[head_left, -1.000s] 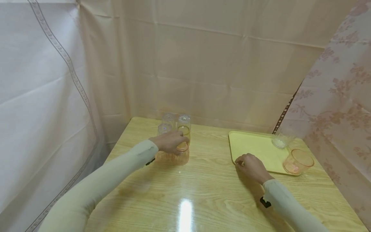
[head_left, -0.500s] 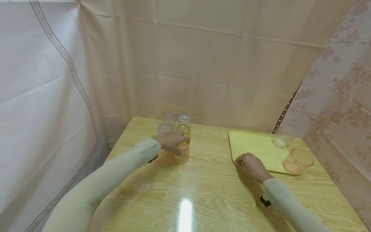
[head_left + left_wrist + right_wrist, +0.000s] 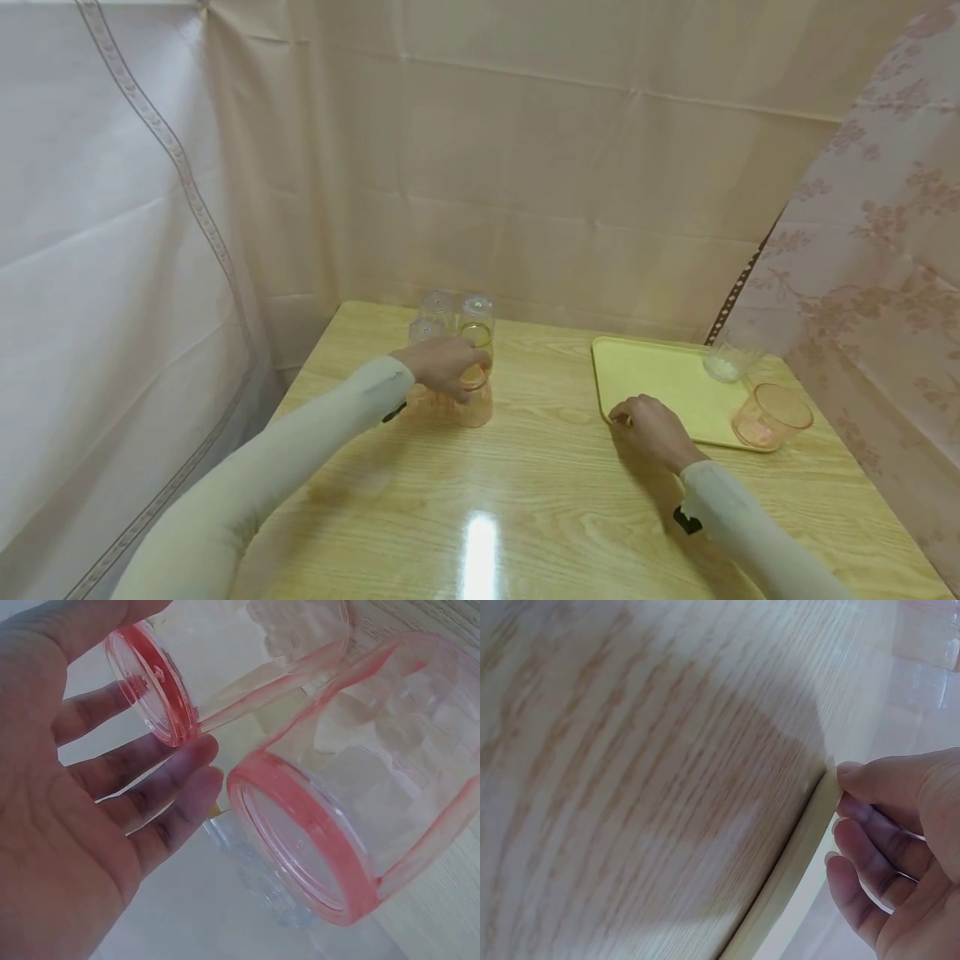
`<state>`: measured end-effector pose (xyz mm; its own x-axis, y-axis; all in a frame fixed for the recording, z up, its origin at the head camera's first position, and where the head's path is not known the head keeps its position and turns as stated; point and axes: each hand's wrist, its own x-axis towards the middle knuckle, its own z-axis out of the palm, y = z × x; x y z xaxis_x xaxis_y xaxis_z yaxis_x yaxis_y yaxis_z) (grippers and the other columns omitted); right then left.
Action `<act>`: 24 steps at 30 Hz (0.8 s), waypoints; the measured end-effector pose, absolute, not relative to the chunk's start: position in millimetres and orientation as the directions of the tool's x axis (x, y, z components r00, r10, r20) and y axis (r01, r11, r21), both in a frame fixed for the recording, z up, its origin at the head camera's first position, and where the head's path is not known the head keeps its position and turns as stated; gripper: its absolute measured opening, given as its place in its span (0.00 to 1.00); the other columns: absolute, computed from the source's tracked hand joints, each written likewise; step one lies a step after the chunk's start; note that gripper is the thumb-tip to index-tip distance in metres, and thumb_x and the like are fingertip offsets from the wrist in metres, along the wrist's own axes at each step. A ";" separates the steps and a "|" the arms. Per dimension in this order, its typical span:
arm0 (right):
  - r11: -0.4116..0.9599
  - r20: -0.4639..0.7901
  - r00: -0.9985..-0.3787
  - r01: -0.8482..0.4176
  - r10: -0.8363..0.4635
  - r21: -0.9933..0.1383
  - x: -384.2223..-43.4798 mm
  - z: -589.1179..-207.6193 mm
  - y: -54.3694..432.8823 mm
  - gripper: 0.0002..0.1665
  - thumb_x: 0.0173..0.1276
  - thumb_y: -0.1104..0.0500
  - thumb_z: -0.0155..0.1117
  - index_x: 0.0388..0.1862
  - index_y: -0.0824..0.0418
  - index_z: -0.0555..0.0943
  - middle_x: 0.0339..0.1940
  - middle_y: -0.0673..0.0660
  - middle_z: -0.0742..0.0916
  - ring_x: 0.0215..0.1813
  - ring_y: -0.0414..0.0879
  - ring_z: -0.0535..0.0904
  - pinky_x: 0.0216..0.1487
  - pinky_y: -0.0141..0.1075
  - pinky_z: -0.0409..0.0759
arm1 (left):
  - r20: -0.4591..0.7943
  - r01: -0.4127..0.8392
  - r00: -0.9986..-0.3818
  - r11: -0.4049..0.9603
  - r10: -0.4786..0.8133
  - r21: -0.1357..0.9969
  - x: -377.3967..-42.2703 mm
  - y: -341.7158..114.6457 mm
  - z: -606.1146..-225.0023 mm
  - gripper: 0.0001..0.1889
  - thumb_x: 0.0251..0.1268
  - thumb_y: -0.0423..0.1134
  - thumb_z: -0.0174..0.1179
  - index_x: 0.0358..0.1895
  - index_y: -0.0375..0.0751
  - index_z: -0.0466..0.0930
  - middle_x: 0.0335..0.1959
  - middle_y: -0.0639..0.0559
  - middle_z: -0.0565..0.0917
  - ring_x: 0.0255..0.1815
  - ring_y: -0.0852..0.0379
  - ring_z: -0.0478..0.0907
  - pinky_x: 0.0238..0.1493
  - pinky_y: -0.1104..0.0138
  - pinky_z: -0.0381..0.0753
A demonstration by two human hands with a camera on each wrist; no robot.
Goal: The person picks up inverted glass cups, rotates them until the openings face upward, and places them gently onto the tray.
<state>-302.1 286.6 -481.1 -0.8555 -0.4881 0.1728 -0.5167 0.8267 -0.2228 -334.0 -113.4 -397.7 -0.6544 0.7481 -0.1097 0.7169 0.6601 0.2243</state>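
Observation:
My left hand (image 3: 444,367) reaches over a cluster of upside-down glasses. Its thumb and fingers hold the base of an orange-pink glass (image 3: 154,686), whose lower wall (image 3: 474,407) shows below the fingers in the head view. Beside it stands a second orange-pink glass (image 3: 319,832), mostly covered by the hand from above. Just behind the fingers is a yellow-rimmed glass (image 3: 476,336). My right hand (image 3: 651,429) pinches the near-left corner of a yellow tray (image 3: 652,367), the thumb pressed to the rim in the right wrist view and the other fingers bent.
Clear glasses (image 3: 477,308) stand upside down at the back of the cluster. At the tray's right side a clear glass (image 3: 726,367) and an orange glass (image 3: 772,417) stand mouth up. The wooden table (image 3: 555,500) is bounded by cloth hangings (image 3: 570,167) behind and at both sides.
My left hand has shifted slightly to the right, and the orange-pink glass it holds has edged a little right as well. My right hand and the tray have stayed put.

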 end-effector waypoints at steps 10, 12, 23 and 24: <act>0.835 0.164 -0.864 -0.502 -0.475 -0.226 -301.7 -480.5 288.3 0.08 0.63 0.67 0.75 0.42 0.63 0.90 0.36 0.53 0.89 0.37 0.49 0.83 0.37 0.45 0.84 | -0.048 0.746 -0.631 0.622 0.775 0.236 -333.9 -109.9 -396.5 0.32 0.57 0.43 0.74 0.65 0.38 0.76 0.54 0.45 0.83 0.49 0.53 0.78 0.50 0.60 0.80; 0.836 0.162 -0.866 -0.499 -0.473 -0.229 -301.6 -480.1 288.3 0.09 0.63 0.66 0.75 0.43 0.64 0.90 0.36 0.54 0.89 0.38 0.49 0.83 0.38 0.46 0.84 | -0.028 0.754 -0.625 0.613 0.780 0.237 -333.3 -108.8 -396.1 0.33 0.56 0.43 0.74 0.65 0.37 0.76 0.54 0.44 0.83 0.49 0.52 0.78 0.50 0.59 0.80; 0.833 0.159 -0.866 -0.500 -0.475 -0.236 -302.3 -481.4 289.3 0.10 0.63 0.66 0.75 0.44 0.64 0.90 0.38 0.55 0.90 0.39 0.51 0.84 0.38 0.46 0.85 | 0.051 0.747 -0.635 0.595 0.771 0.296 -327.9 -102.2 -395.9 0.33 0.56 0.40 0.74 0.66 0.37 0.75 0.56 0.42 0.81 0.50 0.48 0.79 0.53 0.59 0.79; 0.835 0.158 -0.867 -0.498 -0.472 -0.236 -302.5 -481.5 289.3 0.10 0.63 0.66 0.75 0.44 0.63 0.90 0.38 0.54 0.90 0.39 0.50 0.84 0.38 0.46 0.85 | 0.045 0.733 -0.647 0.606 0.761 0.308 -327.3 -101.5 -396.0 0.33 0.56 0.41 0.74 0.66 0.38 0.75 0.55 0.42 0.81 0.49 0.48 0.79 0.51 0.59 0.80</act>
<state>-302.5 289.3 -481.5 -0.8670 -0.4725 0.1581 -0.4978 0.8345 -0.2360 -327.3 -101.5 -396.0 -0.6474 0.7609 0.0446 0.7335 0.6060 0.3078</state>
